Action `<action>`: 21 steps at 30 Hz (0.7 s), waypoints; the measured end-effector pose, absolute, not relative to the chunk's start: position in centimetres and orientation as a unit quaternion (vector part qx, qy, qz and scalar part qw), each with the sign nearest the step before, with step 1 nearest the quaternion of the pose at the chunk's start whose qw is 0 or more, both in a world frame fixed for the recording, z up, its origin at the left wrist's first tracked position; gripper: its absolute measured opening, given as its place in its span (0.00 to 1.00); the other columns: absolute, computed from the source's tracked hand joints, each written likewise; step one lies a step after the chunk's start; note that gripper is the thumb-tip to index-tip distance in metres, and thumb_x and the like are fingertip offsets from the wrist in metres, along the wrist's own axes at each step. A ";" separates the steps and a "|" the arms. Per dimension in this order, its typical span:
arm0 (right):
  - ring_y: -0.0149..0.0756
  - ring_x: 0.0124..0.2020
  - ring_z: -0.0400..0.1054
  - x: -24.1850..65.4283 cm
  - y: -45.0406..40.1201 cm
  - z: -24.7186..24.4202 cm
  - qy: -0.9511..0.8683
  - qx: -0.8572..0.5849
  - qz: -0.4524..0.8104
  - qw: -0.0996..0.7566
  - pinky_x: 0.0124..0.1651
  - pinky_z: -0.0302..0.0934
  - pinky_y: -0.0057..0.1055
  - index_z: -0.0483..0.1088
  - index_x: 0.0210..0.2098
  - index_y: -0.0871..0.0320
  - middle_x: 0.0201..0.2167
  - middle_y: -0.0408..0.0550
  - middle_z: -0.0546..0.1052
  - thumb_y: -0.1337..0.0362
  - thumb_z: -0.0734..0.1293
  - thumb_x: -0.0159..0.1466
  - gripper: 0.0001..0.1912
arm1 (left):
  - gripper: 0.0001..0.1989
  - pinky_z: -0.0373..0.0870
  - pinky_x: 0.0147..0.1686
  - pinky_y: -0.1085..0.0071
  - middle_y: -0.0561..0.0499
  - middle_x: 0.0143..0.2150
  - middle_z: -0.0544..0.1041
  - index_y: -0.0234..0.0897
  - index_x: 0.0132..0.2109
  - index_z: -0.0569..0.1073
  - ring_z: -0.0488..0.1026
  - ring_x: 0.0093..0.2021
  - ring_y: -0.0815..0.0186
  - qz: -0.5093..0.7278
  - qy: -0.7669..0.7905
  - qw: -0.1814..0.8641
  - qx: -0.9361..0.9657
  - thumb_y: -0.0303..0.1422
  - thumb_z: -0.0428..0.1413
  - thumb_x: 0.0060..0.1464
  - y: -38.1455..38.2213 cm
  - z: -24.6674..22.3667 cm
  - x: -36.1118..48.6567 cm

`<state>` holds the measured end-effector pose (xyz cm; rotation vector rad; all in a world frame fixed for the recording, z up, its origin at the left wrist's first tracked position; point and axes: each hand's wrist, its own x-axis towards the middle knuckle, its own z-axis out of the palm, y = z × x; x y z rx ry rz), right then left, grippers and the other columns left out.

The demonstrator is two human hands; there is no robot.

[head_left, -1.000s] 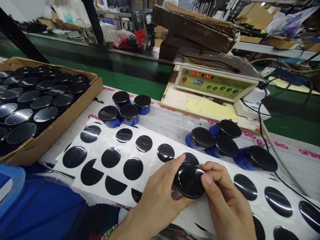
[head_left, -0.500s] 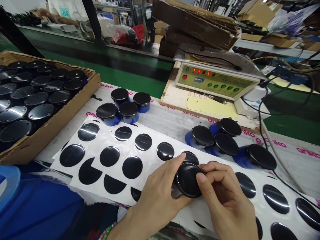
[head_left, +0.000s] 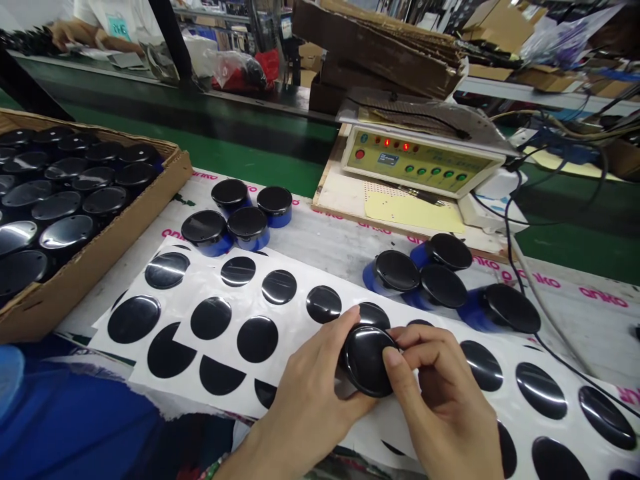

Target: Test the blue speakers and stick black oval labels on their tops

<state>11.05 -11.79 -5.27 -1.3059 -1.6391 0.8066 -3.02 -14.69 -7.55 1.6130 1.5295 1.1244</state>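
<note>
My left hand [head_left: 313,393] is closed around a short round piece with a glossy black top [head_left: 369,361], tilted toward me. The thumb of my right hand [head_left: 443,407] presses on the right edge of that top, its fingers bent behind the rim. Whether a separate thin disc lies on the top I cannot tell. Beneath both hands are white sheets [head_left: 300,323] bearing black round stickers [head_left: 257,339]. Beyond them, on the right, stand several black-topped cylinders with blue sides [head_left: 443,287]. Another group of the same cylinders [head_left: 249,228] stands at the back left.
At the left is a cardboard box [head_left: 165,180] filled with rows of black-topped pieces. A control unit with red lights and green buttons [head_left: 415,160] sits on a board at the back, its cables hanging right. Across the green belt [head_left: 240,143], another person's hand [head_left: 75,32] shows.
The view has shifted slightly, so most things sit a little further left. Both hands keep their grip on the round piece. The other person's hand has come more into view.
</note>
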 end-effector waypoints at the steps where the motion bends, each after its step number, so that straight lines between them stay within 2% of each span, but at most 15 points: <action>1: 0.38 0.42 0.66 11.1 -11.8 -5.4 -0.664 -0.520 0.320 0.432 0.37 0.64 0.30 0.64 0.26 0.53 0.37 0.48 0.67 0.64 0.66 0.63 0.09 | 0.43 0.71 0.54 0.67 0.56 0.59 0.71 0.58 0.64 0.48 0.72 0.55 0.64 0.428 0.582 0.321 0.612 0.30 0.64 0.49 -14.7 -7.6 -3.0; 5: 0.37 0.42 0.66 11.2 -11.8 -5.4 -0.674 -0.518 0.311 0.426 0.38 0.63 0.30 0.63 0.27 0.53 0.38 0.47 0.67 0.65 0.65 0.64 0.09 | 0.45 0.71 0.55 0.68 0.57 0.59 0.71 0.60 0.64 0.46 0.72 0.56 0.65 0.418 0.592 0.332 0.604 0.30 0.65 0.49 -14.8 -7.6 -3.0; 9: 0.37 0.39 0.66 11.1 -11.9 -4.7 -0.694 -0.538 0.282 0.386 0.36 0.61 0.31 0.60 0.27 0.53 0.36 0.47 0.67 0.62 0.63 0.66 0.11 | 0.44 0.71 0.55 0.67 0.54 0.59 0.70 0.57 0.65 0.47 0.71 0.57 0.63 0.409 0.584 0.307 0.631 0.29 0.63 0.51 -14.8 -7.5 -3.2; 13: 0.33 0.23 0.63 11.5 -11.0 -3.6 -0.776 -0.526 0.167 0.306 0.25 0.56 0.31 0.58 0.25 0.52 0.23 0.42 0.66 0.56 0.62 0.66 0.15 | 0.37 0.71 0.54 0.66 0.45 0.61 0.66 0.50 0.67 0.48 0.67 0.60 0.60 0.369 0.541 0.233 0.719 0.28 0.57 0.57 -14.7 -7.2 -3.6; 16: 0.30 0.11 0.52 13.2 -10.0 -3.2 -0.786 -0.562 0.073 0.249 0.16 0.47 0.30 0.52 0.19 0.52 0.11 0.37 0.60 0.45 0.61 0.63 0.24 | 0.36 0.72 0.53 0.63 0.41 0.62 0.64 0.46 0.68 0.46 0.66 0.60 0.55 0.312 0.539 0.197 0.757 0.30 0.54 0.59 -15.1 -6.8 -3.5; 18: 0.29 0.08 0.47 15.4 -9.5 -3.2 -0.764 -0.603 0.034 0.229 0.12 0.43 0.30 0.49 0.17 0.52 0.08 0.36 0.56 0.40 0.60 0.61 0.28 | 0.33 0.74 0.50 0.61 0.40 0.62 0.61 0.48 0.68 0.49 0.68 0.58 0.53 0.274 0.545 0.179 0.772 0.30 0.53 0.60 -15.7 -6.5 -3.4; 21: 0.32 0.09 0.54 19.3 -8.7 -3.3 -0.735 -0.647 0.014 0.205 0.12 0.48 0.30 0.59 0.21 0.51 0.11 0.38 0.63 0.37 0.57 0.61 0.26 | 0.32 0.77 0.45 0.59 0.41 0.63 0.58 0.55 0.66 0.54 0.71 0.55 0.51 0.215 0.539 0.157 0.799 0.30 0.54 0.59 -15.5 -5.6 -4.0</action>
